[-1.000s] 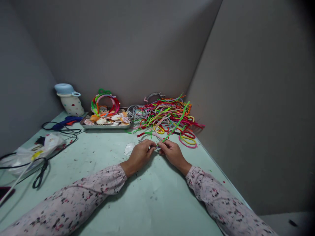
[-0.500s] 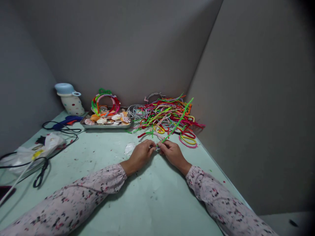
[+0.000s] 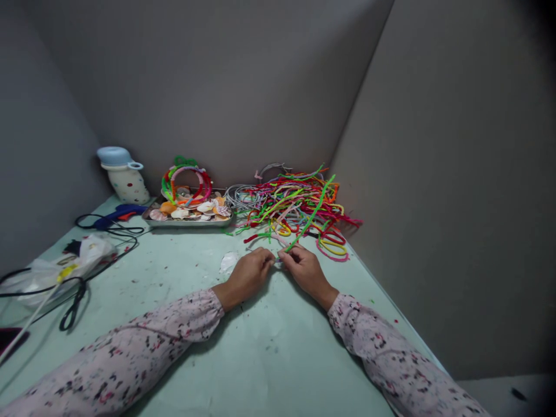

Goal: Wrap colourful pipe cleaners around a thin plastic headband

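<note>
Near the middle of the table, my right hand (image 3: 306, 267) pinches a bright green pipe cleaner (image 3: 313, 214) between thumb and fingers. Its long free end slants up and to the right, over the pile behind. My left hand (image 3: 251, 271) is closed in a pinch close by, fingertips almost meeting those of the right. A small purplish-grey bit (image 3: 278, 260) shows between the fingertips, but what the left fingers grip is mostly hidden.
A tangled pile of coloured pipe cleaners (image 3: 299, 197) lies behind my hands, beside coiled grey wire (image 3: 244, 197). Left of it is a metal tray (image 3: 191, 223) with shells and wrapped hoops (image 3: 165, 188). A bottle (image 3: 128, 184), cables (image 3: 78, 307) and a plastic bag (image 3: 39, 278) lie farther left.
The free end of the green pipe cleaner has swung slightly left and bends more. Both hands stay nearly in place, still pinching.
</note>
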Motion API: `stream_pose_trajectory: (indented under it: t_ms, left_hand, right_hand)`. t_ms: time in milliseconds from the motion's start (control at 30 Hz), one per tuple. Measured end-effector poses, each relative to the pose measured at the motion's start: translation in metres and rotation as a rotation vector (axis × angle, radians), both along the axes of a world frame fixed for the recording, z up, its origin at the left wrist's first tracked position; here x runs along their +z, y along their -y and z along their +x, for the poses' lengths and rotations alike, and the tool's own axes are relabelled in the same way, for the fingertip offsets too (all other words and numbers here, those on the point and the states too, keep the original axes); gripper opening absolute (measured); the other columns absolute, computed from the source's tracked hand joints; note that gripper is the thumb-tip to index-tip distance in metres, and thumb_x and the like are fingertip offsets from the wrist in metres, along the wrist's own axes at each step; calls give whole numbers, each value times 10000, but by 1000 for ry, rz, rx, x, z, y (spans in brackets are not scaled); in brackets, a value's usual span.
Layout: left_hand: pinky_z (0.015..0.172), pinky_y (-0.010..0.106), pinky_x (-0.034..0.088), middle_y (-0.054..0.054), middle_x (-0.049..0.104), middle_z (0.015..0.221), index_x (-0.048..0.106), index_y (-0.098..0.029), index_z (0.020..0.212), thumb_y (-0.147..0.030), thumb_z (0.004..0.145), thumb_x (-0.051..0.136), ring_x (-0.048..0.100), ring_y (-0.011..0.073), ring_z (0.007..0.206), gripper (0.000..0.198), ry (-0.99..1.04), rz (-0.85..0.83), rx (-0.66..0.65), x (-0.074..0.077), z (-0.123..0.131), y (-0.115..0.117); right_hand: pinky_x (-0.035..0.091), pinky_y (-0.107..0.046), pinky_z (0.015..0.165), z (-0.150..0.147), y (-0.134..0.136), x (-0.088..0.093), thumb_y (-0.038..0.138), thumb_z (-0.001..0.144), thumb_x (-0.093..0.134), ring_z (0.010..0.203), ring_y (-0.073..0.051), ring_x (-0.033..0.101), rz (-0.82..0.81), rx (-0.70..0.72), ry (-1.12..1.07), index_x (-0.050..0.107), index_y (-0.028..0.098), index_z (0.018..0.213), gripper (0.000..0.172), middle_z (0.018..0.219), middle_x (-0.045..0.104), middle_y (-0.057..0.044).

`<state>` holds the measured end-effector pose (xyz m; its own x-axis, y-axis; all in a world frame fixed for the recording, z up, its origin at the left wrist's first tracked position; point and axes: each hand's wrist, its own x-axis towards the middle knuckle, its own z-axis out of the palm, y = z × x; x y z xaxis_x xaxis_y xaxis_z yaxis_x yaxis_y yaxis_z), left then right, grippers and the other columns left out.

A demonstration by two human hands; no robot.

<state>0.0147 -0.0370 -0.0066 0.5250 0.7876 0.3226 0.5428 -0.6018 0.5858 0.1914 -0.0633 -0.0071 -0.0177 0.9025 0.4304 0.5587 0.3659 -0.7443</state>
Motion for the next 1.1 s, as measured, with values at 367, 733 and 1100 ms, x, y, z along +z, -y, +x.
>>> stream_pose_trajectory:
  t_ms: [367, 733, 1100]
  left_hand:
    - [749, 280, 419, 57, 654, 918, 631, -181, 922, -220, 895, 431, 575, 173, 835, 206, 13, -25, -51, 2, 1, 2]
    - [759, 277, 425, 58, 652, 933, 620, -181, 972, -216, 908, 412, 583, 176, 853, 221, 4, 12, -43, -1, 0, 0]
    - [767, 265, 436, 42, 663, 937, 632, -190, 964, -196, 891, 429, 595, 168, 870, 216, -11, 21, -24, -1, 0, -1]
  right_hand:
    - [425, -258, 646, -1, -1, -1, 349, 885, 529, 681, -149, 527, 77, -29, -12, 581, 188, 671, 273, 719, 552, -17]
    - [430, -259, 649, 1, -1, -3, 262, 840, 548, 726, -161, 534, 25, 25, 53, 609, 189, 798, 103, 787, 578, -23]
    - [453, -273, 693, 0, 0, -3, 236, 849, 551, 745, -160, 551, 76, 78, 11, 639, 179, 786, 122, 788, 593, -32]
